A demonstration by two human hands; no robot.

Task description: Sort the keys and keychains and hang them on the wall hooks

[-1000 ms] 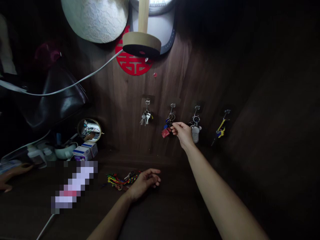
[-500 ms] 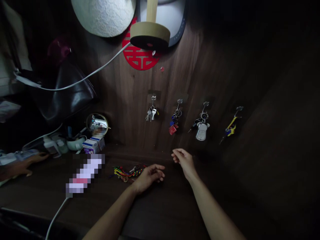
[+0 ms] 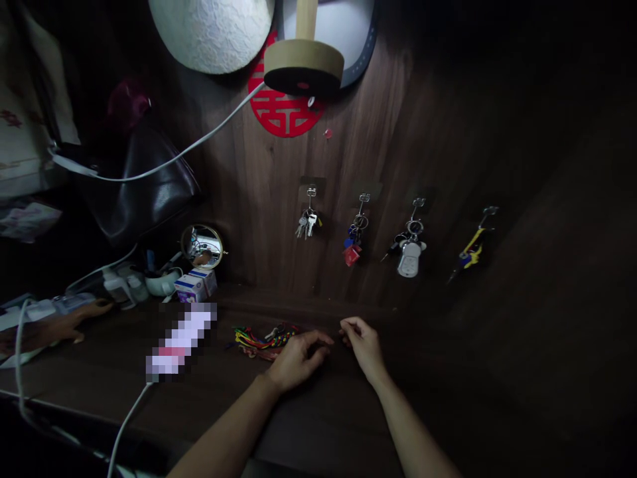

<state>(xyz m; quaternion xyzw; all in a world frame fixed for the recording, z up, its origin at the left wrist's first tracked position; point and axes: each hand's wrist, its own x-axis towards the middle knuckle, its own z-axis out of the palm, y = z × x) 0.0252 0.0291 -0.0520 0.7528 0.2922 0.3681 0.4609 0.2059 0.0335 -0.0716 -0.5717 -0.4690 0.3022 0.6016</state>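
Note:
My left hand point(image 3: 301, 358) is low over the dark wooden shelf, its thumb and fingers apart and nothing visible between them. Just left of it, partly hidden behind the hand, lie multicoloured braided cords point(image 3: 259, 340) with a small key point(image 3: 271, 333) among them. Facing it, a short gap away, my right hand point(image 3: 363, 345) has its fingers curled in, and no object sticks out of them. On the wall above hang bunches of keys: silver keys point(image 3: 309, 224), keys with a red tag point(image 3: 352, 255), keys with a white bear-shaped fob point(image 3: 409, 259), and a key on a yellow strap point(image 3: 471, 255).
A lamp with a round base point(image 3: 303, 66) and a white cable juts out above. To the left are a round mirror point(image 3: 202, 247), small boxes point(image 3: 196, 285), bottles point(image 3: 118, 287), a blurred-out lit item point(image 3: 182, 340) on a cable, and a black bag point(image 3: 144, 179).
My right hand has come down slightly, away from the hanging keys. My left hand has moved a little lower beside the cords. The whole view has shifted slightly.

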